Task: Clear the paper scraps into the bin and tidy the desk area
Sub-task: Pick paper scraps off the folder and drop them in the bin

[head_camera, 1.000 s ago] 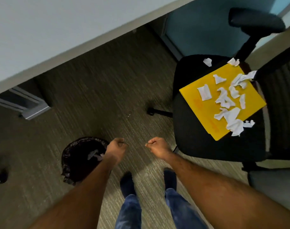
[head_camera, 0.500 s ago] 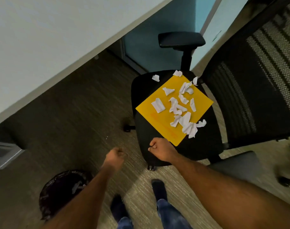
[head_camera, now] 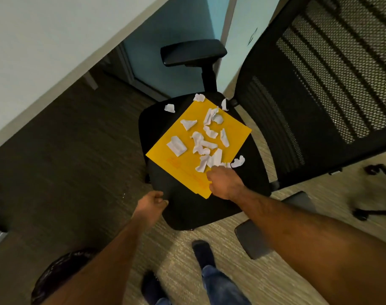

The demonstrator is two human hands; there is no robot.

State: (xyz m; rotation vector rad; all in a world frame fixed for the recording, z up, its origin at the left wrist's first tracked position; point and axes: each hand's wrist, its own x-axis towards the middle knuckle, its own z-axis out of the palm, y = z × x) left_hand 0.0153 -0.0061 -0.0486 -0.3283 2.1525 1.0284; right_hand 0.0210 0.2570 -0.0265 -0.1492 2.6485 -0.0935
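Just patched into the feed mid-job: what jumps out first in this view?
A bright yellow folder lies on the black office chair seat, strewn with torn white paper scraps; a few scraps sit off it on the seat. The right hand is closed at the folder's near corner, the left hand hangs fisted beside the seat. The black bin sits bottom left.

The chair seat point(head_camera: 185, 208) is open to approach from its front and left edges over bare carpet point(head_camera: 77, 155). The mesh backrest point(head_camera: 315, 84) blocks the right edge, and the armrest point(head_camera: 193, 51) stands over the far edge. A yellow folder point(head_camera: 165, 159) strewn with paper scraps point(head_camera: 205, 146) fills the seat's centre.
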